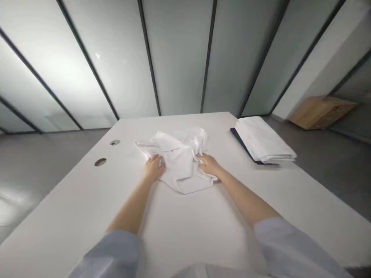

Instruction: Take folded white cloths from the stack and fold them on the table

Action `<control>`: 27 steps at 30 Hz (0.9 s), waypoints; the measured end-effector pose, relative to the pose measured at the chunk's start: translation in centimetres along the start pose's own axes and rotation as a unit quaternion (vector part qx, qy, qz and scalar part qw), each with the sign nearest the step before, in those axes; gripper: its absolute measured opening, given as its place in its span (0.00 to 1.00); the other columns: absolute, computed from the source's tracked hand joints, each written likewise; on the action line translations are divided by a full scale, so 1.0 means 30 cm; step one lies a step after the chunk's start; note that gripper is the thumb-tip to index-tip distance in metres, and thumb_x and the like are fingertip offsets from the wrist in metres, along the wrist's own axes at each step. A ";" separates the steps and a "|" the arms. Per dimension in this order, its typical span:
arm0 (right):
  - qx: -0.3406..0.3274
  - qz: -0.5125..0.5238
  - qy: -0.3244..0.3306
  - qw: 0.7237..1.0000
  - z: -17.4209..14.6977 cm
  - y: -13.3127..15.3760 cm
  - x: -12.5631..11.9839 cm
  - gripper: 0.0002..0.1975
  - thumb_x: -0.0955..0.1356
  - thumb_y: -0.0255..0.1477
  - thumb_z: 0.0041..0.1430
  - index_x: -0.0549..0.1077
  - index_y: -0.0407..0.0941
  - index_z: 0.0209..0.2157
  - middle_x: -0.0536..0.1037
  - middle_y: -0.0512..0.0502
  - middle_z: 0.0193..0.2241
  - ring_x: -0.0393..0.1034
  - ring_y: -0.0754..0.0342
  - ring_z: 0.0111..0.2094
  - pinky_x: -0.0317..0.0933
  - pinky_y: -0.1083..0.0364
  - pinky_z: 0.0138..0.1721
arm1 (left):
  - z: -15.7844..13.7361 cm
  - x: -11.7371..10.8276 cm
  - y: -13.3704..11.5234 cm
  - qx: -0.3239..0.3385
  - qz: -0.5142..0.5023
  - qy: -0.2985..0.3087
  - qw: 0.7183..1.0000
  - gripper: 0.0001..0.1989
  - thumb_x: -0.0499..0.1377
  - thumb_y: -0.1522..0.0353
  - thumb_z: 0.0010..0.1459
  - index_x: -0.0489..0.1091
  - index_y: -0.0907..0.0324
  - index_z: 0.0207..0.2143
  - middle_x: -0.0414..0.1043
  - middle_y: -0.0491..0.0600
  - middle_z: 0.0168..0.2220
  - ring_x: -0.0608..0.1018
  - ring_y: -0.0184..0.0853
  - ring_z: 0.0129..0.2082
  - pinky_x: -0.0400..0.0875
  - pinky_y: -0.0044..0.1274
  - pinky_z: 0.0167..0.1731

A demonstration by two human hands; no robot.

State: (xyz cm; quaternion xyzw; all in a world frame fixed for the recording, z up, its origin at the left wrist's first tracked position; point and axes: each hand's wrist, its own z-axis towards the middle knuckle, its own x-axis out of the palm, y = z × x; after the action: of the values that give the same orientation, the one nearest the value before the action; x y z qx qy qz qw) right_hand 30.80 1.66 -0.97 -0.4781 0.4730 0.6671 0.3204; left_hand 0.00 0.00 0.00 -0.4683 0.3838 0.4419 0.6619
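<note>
White cloth, a crumpled garment (179,162), lies at the middle of the frame on the white bench (203,227), bunched into folds with one edge hanging toward the lower part of the frame. The left hand (154,166) sits on the garment's left side, its grip curled and pinching a fold of the fabric. The right hand (209,163) rests on the garment's right side, fingers pressed into the cloth, grip narrow on a bunched edge. The garment lies between the two hands, touching both. At the right of the frame a stack of folded white cloth (263,143) rests on a dark board (242,143), well apart from the hands. Two round holes (100,162) mark the bench at the left.
</note>
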 end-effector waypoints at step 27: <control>0.022 0.306 -0.344 0.887 -0.079 0.063 -0.039 0.12 0.63 0.35 0.57 0.72 0.46 0.24 0.73 0.50 0.20 0.67 0.53 0.25 0.58 0.56 0.28 | 0.139 -0.161 0.009 0.126 0.082 0.293 0.944 0.31 0.53 0.76 0.46 0.69 0.52 0.55 0.70 0.47 0.58 0.67 0.39 0.60 0.47 0.34 0.64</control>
State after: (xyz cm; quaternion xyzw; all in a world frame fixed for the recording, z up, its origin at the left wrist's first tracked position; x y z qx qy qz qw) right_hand 30.34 -1.19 0.52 -0.0429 0.4706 0.8441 0.2532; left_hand -1.37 2.95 5.50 -0.4568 0.6503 0.2862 0.5353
